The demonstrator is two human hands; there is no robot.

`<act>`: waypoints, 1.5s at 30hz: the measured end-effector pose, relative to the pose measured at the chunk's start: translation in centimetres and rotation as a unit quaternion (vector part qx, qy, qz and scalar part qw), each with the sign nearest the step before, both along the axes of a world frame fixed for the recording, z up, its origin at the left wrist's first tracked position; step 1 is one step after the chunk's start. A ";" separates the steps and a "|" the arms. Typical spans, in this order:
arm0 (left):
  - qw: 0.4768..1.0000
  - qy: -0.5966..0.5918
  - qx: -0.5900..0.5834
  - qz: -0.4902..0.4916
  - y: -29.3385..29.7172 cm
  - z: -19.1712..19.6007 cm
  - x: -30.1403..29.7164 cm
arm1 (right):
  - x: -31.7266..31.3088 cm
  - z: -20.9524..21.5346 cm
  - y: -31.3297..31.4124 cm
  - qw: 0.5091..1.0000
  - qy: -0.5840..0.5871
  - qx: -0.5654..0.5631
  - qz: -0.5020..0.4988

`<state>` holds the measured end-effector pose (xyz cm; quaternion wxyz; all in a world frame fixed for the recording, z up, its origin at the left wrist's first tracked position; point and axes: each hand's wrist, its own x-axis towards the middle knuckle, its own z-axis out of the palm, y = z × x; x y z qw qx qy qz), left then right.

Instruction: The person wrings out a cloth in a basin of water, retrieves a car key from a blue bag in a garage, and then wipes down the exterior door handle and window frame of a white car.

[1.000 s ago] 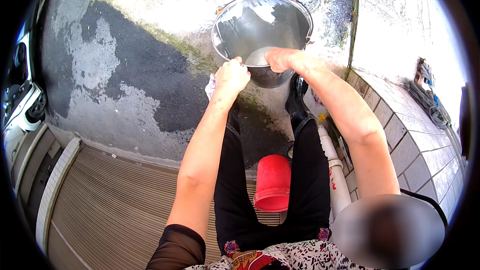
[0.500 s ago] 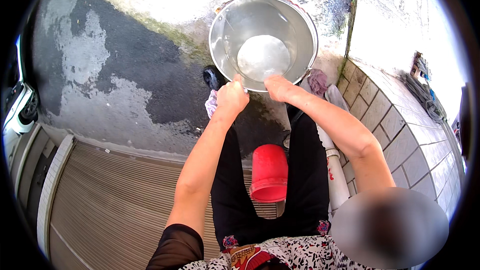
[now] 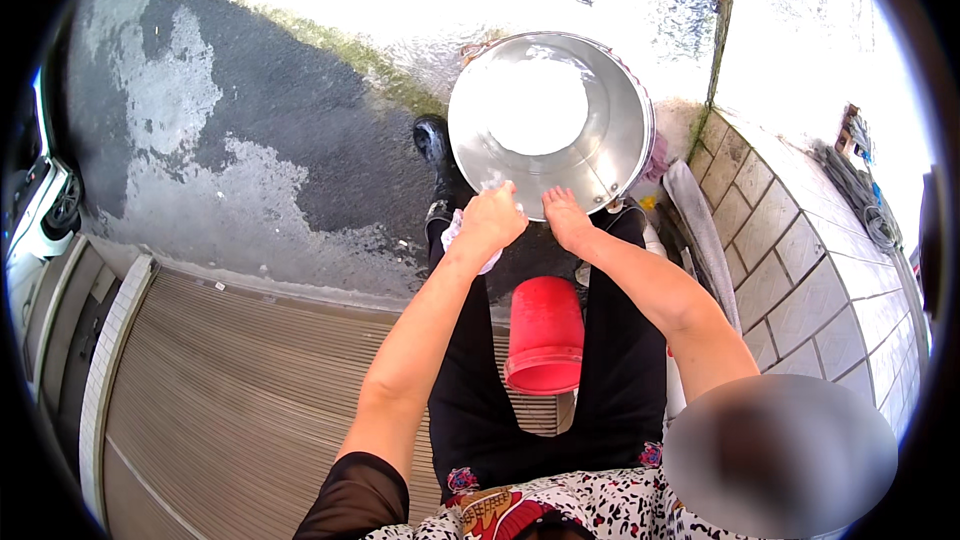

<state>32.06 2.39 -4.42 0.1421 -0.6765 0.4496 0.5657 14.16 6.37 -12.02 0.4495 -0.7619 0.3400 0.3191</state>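
A large shiny metal bucket (image 3: 620,100) stands tilted in front of me, its mouth facing me and its inside showing a bright round bottom. At the near rim, my left hand (image 3: 495,217) is closed around a pale, lilac-white cloth (image 3: 453,230); part of the cloth hangs below the hand. Beside it, my right hand (image 3: 567,220) grips the same rim, fingers over the edge against the inner wall, thumb out of sight. A red plastic bucket (image 3: 546,330) sits between my legs, below both hands.
A black boot (image 3: 432,138) shows left of the metal bucket. To the right are a mauve cloth (image 3: 655,158), a long grey cloth (image 3: 700,230) and a tiled ledge (image 3: 765,220). Ribbed brown flooring (image 3: 250,380) lies lower left; a white car (image 3: 45,195) stands far left.
The metal bucket has shifted right and nearer in view, and its tilt has changed. Both hands have moved slightly right and down with its rim. The right fingers now extend over the inner wall.
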 end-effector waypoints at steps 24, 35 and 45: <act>0.718 0.287 0.246 0.585 -5.6 1.5 -3.6 | -4.9 1.7 -18.0 0.819 -0.096 -0.329 -0.460; 0.570 0.375 0.210 0.700 -7.3 5.1 -7.1 | -4.4 6.7 -13.2 0.905 -0.024 -0.001 -0.425; 0.511 0.381 0.282 0.717 -7.2 3.3 -6.7 | -7.4 -8.8 -3.2 0.879 -0.331 -0.342 0.033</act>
